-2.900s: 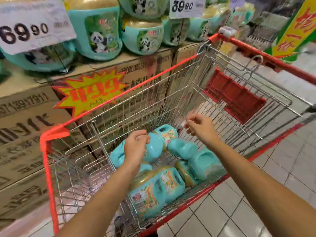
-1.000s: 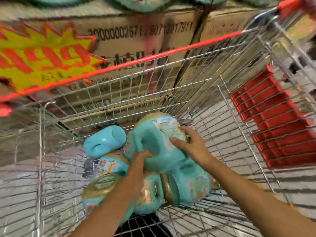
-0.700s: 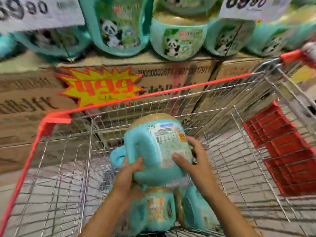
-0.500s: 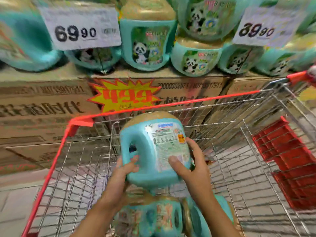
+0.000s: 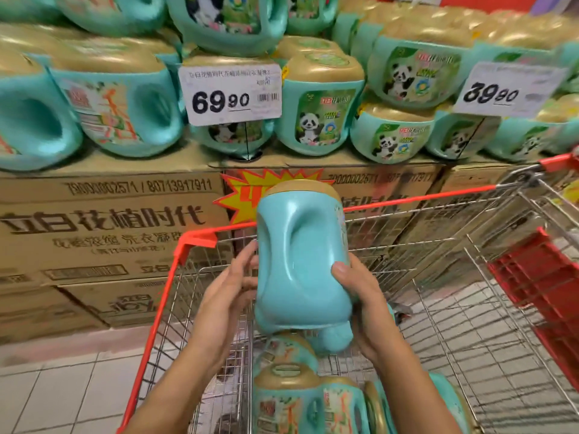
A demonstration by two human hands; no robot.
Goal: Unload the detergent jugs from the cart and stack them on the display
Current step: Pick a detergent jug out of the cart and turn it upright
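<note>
A white price card (image 5: 232, 93) reads 69.90, and a second price card (image 5: 504, 90) reads 39.90. A yellow starburst sign (image 5: 238, 198) sticks to printed cardboard boxes (image 5: 103, 227). Pale floor tiles (image 5: 56, 399) lie below.

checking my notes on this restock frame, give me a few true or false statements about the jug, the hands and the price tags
1. Both the left hand and the right hand are on the teal detergent jug. True.
2. The held jug's gold cap points down into the cart. False: the cap is on top, toward the display.
3. Other jugs lie in the cart under the held one. True.
4. The price tag just above the held jug reads 39.90. False: that tag reads 69.90; the 39.90 tag hangs farther right.
</note>
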